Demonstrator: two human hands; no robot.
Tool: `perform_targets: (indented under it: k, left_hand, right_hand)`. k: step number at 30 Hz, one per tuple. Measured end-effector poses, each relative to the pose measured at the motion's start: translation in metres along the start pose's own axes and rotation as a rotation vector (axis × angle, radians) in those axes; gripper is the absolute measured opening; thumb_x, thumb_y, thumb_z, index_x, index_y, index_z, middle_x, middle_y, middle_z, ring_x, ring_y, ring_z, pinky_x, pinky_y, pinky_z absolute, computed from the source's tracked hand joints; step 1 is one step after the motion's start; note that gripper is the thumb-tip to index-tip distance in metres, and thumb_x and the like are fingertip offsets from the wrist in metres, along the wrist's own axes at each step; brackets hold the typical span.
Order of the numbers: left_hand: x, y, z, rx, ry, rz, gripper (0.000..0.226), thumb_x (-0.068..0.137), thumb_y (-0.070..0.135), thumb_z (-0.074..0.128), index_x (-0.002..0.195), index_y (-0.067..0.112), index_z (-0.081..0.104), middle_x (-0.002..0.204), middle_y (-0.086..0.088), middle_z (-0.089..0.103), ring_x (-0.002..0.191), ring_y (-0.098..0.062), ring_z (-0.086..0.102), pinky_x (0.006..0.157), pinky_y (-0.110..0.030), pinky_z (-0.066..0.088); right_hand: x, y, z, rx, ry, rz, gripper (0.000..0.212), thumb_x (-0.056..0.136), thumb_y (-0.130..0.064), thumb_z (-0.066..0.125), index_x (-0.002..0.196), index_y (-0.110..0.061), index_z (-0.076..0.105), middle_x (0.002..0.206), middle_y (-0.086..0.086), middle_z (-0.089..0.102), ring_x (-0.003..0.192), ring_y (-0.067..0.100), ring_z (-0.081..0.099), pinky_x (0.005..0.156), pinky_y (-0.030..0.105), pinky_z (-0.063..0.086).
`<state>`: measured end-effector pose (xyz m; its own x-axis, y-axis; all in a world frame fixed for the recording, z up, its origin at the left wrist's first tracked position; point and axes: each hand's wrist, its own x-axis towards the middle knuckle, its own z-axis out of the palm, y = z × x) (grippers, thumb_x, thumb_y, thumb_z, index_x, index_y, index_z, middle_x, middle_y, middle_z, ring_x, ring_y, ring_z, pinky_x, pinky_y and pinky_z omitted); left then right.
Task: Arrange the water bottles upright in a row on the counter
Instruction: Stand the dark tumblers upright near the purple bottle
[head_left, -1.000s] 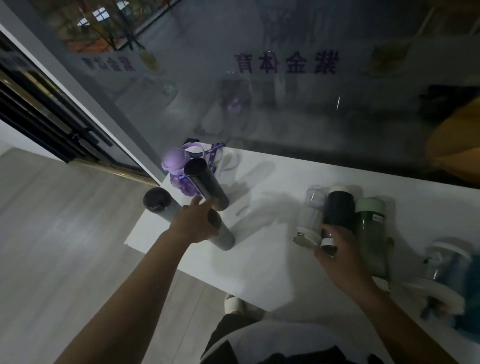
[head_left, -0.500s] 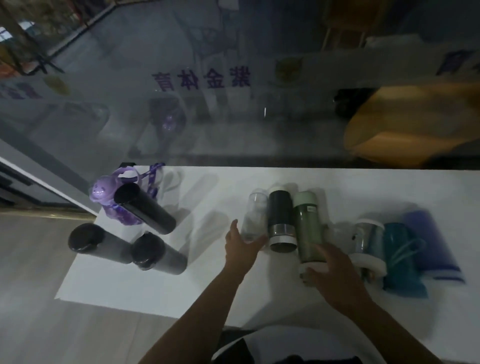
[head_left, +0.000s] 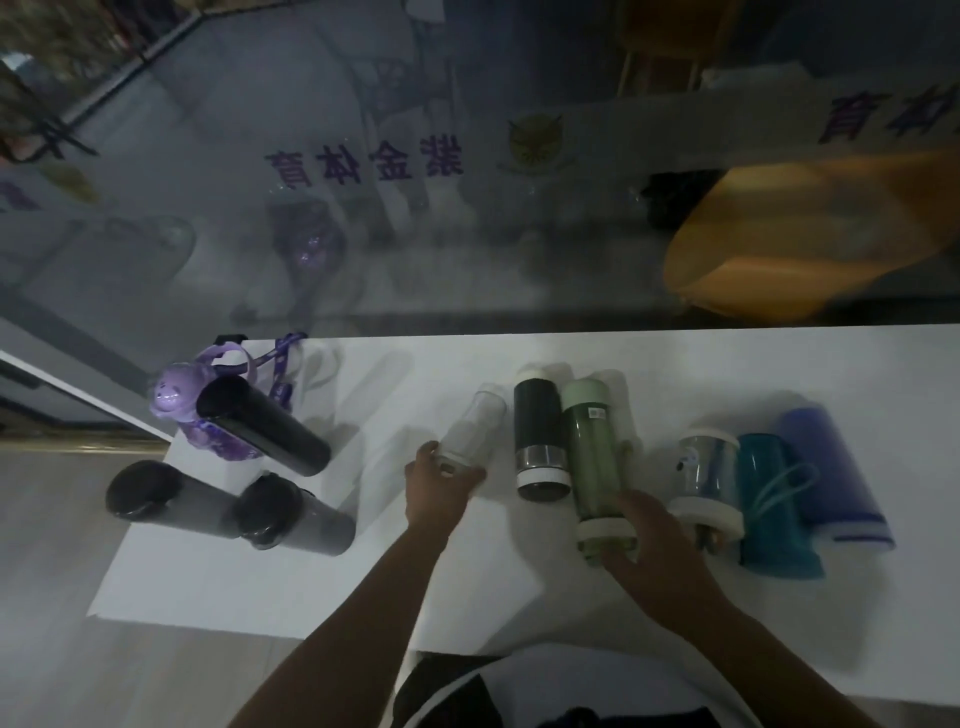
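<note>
Head view: I look down on a white counter (head_left: 291, 582) set against a dark glass wall (head_left: 363, 234); purple lettering (head_left: 363, 163) shows reversed on the glass, and pale wood floor (head_left: 52, 571) lies to the left.
Room: dim; an orange shape (head_left: 810, 234) sits behind the glass at the right, too blurred for me to name.
Left group: three dark flasks stand upright near the counter's left end, the first flask (head_left: 265, 423) just in front of a purple bottle (head_left: 179, 397) with a strap, the second flask (head_left: 171, 499) and third flask (head_left: 293, 514) side by side nearer me.
Middle group: a clear bottle (head_left: 475, 423), a black bottle (head_left: 540, 436) and a green bottle (head_left: 595, 452) lie flat side by side, caps toward the glass.
Right group: a clear blue bottle (head_left: 709, 473), a teal bottle (head_left: 774, 504) and a violet bottle (head_left: 831, 473) lie flat, touching one another.
Left hand: my left hand (head_left: 439, 486) is at the near end of the clear bottle, fingers curled around its base in a loose grip.
Right hand: my right hand (head_left: 654, 556) covers the near end of the green bottle, fingers spread over it; I cannot tell whether it grips or only rests there.
Task state: the six bottles in the middle and right groups are on their sides.
</note>
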<state>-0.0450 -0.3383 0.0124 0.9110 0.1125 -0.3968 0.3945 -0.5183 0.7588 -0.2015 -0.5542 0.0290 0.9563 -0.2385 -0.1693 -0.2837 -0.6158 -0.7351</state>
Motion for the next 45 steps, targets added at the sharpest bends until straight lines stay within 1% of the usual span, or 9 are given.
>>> perform_targets:
  k: [4, 8, 11, 15, 20, 23, 27, 34, 45]
  left_hand:
    - [0.009, 0.020, -0.047, 0.183, 0.011, 0.135, 0.079, 0.065, 0.020, 0.085, 0.133, 0.022, 0.045, 0.120, -0.007, 0.050, 0.094, -0.025, 0.058, 0.067, -0.028, 0.051]
    - [0.027, 0.046, -0.086, 0.612, -0.085, 0.241, 0.064, 0.071, 0.031, 0.082, 0.127, 0.018, 0.055, 0.131, 0.000, 0.049, 0.110, -0.030, 0.054, 0.095, -0.037, 0.046]
    - [0.038, 0.052, -0.106, 0.882, -0.186, 0.209, 0.062, 0.068, 0.047, 0.078, 0.120, 0.019, 0.060, 0.140, 0.012, 0.045, 0.116, -0.023, 0.048, 0.099, -0.033, 0.041]
    - [0.040, 0.051, -0.114, 1.108, -0.263, 0.279, 0.054, 0.074, 0.047, 0.074, 0.116, 0.014, 0.067, 0.146, 0.009, 0.036, 0.121, -0.026, 0.043, 0.103, -0.040, 0.040]
    - [0.042, 0.040, -0.121, 0.988, -0.243, 0.195, 0.085, 0.059, 0.040, 0.087, 0.132, 0.027, 0.046, 0.138, 0.001, 0.049, 0.115, -0.026, 0.049, 0.100, -0.036, 0.044]
    - [0.038, 0.045, -0.124, 0.979, -0.277, 0.185, 0.083, 0.068, 0.029, 0.086, 0.138, 0.016, 0.044, 0.139, -0.002, 0.045, 0.123, -0.028, 0.043, 0.103, -0.038, 0.042]
    - [0.029, 0.059, -0.122, 1.030, -0.211, 0.176, 0.090, 0.069, 0.045, 0.081, 0.144, 0.030, 0.032, 0.144, -0.009, 0.038, 0.130, -0.035, 0.038, 0.108, -0.051, 0.037]
    - [-0.040, 0.022, -0.064, 0.541, 0.007, 0.649, 0.059, 0.086, 0.032, 0.064, 0.140, 0.034, 0.039, 0.155, 0.000, 0.029, 0.143, -0.023, 0.026, 0.116, -0.046, 0.026]
    - [-0.051, -0.115, -0.049, 0.877, -0.302, 0.250, 0.085, 0.089, 0.061, 0.048, 0.151, 0.040, -0.006, 0.163, -0.001, -0.014, 0.150, -0.029, -0.009, 0.121, -0.052, 0.007]
  right_hand:
    - [0.015, -0.012, 0.008, 0.066, 0.006, -0.045, 0.057, 0.083, -0.026, 0.070, 0.135, -0.020, 0.048, 0.128, -0.004, 0.048, 0.113, 0.013, 0.047, 0.091, 0.029, 0.039]
    - [0.026, -0.018, 0.016, 0.047, 0.004, -0.124, 0.056, 0.081, -0.022, 0.073, 0.134, -0.016, 0.052, 0.127, 0.003, 0.054, 0.108, 0.017, 0.051, 0.095, 0.036, 0.042]
    - [0.029, -0.021, 0.018, 0.028, 0.007, -0.124, 0.056, 0.080, -0.020, 0.074, 0.132, -0.016, 0.053, 0.126, 0.006, 0.055, 0.102, 0.021, 0.053, 0.097, 0.043, 0.043]
    - [0.026, -0.019, 0.020, 0.042, -0.013, -0.101, 0.056, 0.083, -0.023, 0.072, 0.135, -0.019, 0.049, 0.125, 0.004, 0.053, 0.096, 0.016, 0.051, 0.087, 0.031, 0.041]
    - [0.020, -0.015, 0.022, 0.040, -0.028, -0.056, 0.057, 0.084, -0.024, 0.070, 0.136, -0.019, 0.049, 0.132, 0.004, 0.050, 0.099, 0.012, 0.047, 0.084, 0.026, 0.037]
    - [0.018, -0.015, 0.022, 0.037, -0.032, -0.045, 0.056, 0.085, -0.023, 0.070, 0.136, -0.018, 0.048, 0.129, 0.004, 0.051, 0.100, 0.011, 0.047, 0.084, 0.025, 0.036]
    - [0.020, -0.013, 0.024, -0.002, -0.032, -0.040, 0.056, 0.084, -0.026, 0.070, 0.135, -0.018, 0.049, 0.127, 0.002, 0.052, 0.097, 0.012, 0.047, 0.082, 0.024, 0.036]
    - [0.029, -0.027, 0.037, -0.075, 0.109, -0.006, 0.060, 0.079, -0.031, 0.073, 0.132, -0.016, 0.051, 0.129, 0.007, 0.055, 0.117, 0.028, 0.052, 0.098, 0.043, 0.044]
    - [0.088, -0.073, 0.094, -0.308, 0.134, 0.378, 0.078, 0.077, -0.053, 0.064, 0.137, -0.011, 0.038, 0.124, 0.015, 0.056, 0.108, 0.037, 0.055, 0.088, 0.047, 0.049]
